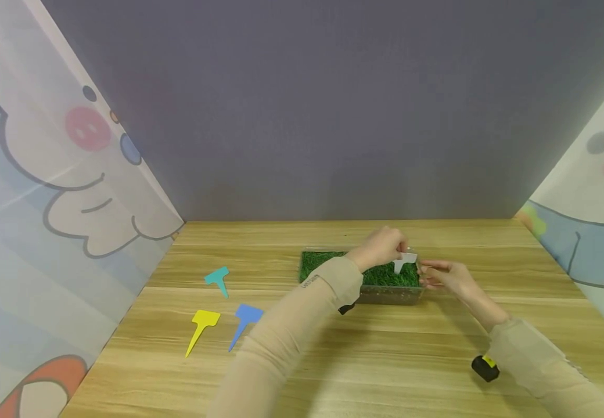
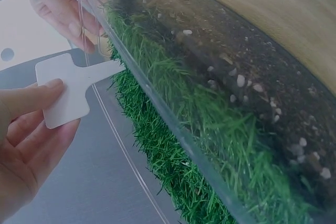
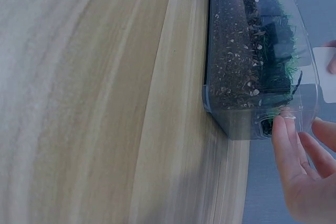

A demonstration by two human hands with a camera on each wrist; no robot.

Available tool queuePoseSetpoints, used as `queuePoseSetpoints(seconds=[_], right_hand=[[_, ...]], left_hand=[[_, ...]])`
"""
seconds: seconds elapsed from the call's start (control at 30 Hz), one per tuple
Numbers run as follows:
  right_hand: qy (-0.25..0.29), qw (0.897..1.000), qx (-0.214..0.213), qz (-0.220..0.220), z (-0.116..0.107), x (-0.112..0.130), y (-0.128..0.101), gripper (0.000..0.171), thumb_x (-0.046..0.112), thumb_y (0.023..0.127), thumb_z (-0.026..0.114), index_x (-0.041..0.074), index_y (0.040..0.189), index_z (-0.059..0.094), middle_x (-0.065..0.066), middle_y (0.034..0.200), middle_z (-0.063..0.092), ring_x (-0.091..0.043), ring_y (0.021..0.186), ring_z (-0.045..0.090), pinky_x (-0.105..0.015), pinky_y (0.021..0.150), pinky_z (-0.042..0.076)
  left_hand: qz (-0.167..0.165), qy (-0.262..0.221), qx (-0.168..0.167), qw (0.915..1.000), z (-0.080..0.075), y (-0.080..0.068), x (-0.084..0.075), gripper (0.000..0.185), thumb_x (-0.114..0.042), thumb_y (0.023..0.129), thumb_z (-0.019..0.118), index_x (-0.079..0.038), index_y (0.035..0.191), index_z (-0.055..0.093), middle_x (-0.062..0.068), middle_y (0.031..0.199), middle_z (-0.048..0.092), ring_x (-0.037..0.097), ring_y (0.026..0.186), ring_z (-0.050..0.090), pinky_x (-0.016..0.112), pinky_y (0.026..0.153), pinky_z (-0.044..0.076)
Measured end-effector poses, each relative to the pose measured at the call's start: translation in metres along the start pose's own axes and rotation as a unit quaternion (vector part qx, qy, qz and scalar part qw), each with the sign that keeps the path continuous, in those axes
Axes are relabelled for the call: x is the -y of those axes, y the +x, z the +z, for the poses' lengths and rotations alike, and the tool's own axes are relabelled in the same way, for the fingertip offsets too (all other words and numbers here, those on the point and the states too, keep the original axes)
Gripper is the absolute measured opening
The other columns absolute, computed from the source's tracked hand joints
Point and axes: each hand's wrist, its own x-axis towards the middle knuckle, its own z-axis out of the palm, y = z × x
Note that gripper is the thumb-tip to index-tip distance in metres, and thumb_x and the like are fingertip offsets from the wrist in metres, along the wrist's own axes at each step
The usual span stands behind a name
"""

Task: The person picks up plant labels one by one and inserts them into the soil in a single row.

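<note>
Head view: 1 clear tray [image 1: 385,295] of soil topped with green grass [image 1: 333,264], standing on the wooden table [image 1: 333,360]; 1 white T-shaped plant label [image 1: 404,262] upright over the tray's right end, its stem down in the grass; left hand [image 1: 380,248] above the tray, fingers curled on the label's head; right hand [image 1: 445,278] just beside the tray's right end, fingers fairly straight and touching its wall; 3 further labels flat on the table well to the left of the tray: 1 teal label [image 1: 218,280], 1 yellow label [image 1: 201,328], 1 blue label [image 1: 244,324]; 1 black-and-yellow wrist device [image 1: 486,368] at the right sleeve; cartoon-printed panels on both sides, grey wall behind.

Left wrist view: left hand [image 2: 26,140] pinching the white label [image 2: 68,90], thumb lying across its wide head; the label's stem points to the grass [image 2: 173,145] at the tray's [image 2: 173,129] rim; right-hand fingers [image 2: 58,9] rest on the tray's corner; pale-flecked dark soil [image 2: 236,72] visible through the clear wall.

Right wrist view: right hand [image 3: 302,174] nearly flat, fingertips on the clear end wall of the tray [image 3: 252,124]; it grips nothing; 1 edge of the white label [image 3: 326,74] at the right border; soil [image 3: 233,51] and table [image 3: 105,103] alongside.
</note>
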Motion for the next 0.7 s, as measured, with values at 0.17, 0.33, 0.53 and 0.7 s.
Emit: queuePoseSetpoints(seconds=[0.17, 0.33, 0.53, 0.7], right_hand=[[0.004, 1.0, 0.004, -0.004, 0.0011, 0.0036, -0.0035, 0.087, 0.047, 0.068, 0.07, -0.007, 0.129, 0.039, 0.005, 0.088, 0.066, -0.016, 0.079, 0.065, -0.03, 0.071, 0.052], [0.003, 1.0, 0.005, -0.005, 0.002, 0.0047, -0.0046, 0.089, 0.049, 0.067, 0.07, -0.006, 0.128, 0.039, 0.006, 0.087, 0.065, -0.015, 0.078, 0.065, -0.03, 0.071, 0.052], [0.006, 1.0, 0.004, 0.001, 0.001, 0.0028, -0.003, 0.092, 0.05, 0.064, 0.071, -0.006, 0.129, 0.038, 0.007, 0.086, 0.066, -0.015, 0.078, 0.065, -0.029, 0.072, 0.051], [0.006, 1.0, 0.013, -0.005, 0.0001, 0.0013, -0.0025, 0.098, 0.054, 0.061, 0.071, -0.007, 0.13, 0.036, 0.007, 0.087, 0.065, -0.015, 0.079, 0.065, -0.03, 0.072, 0.051]], left_hand=[[-0.007, 0.0, 0.002, 1.0, 0.0008, 0.001, -0.0013, 0.006, -0.016, 0.081, 0.064, -0.017, 0.087, 0.064, -0.007, 0.087, 0.059, 0.002, 0.073, 0.051, 0.011, 0.062, 0.04], [-0.009, -0.005, 0.003, 0.9999, 0.0003, 0.0005, -0.0011, 0.005, -0.016, 0.08, 0.065, -0.017, 0.086, 0.064, -0.007, 0.087, 0.06, 0.002, 0.073, 0.052, 0.011, 0.061, 0.04], [-0.002, 0.009, 0.0, 1.0, 0.0013, 0.0002, -0.0009, 0.004, -0.016, 0.079, 0.066, -0.017, 0.083, 0.065, -0.007, 0.086, 0.06, 0.003, 0.073, 0.052, 0.011, 0.061, 0.04], [-0.007, 0.017, 0.001, 0.9998, 0.0008, -0.0002, -0.0031, 0.006, -0.016, 0.078, 0.067, -0.018, 0.083, 0.065, -0.008, 0.084, 0.06, 0.002, 0.072, 0.053, 0.011, 0.061, 0.04]])
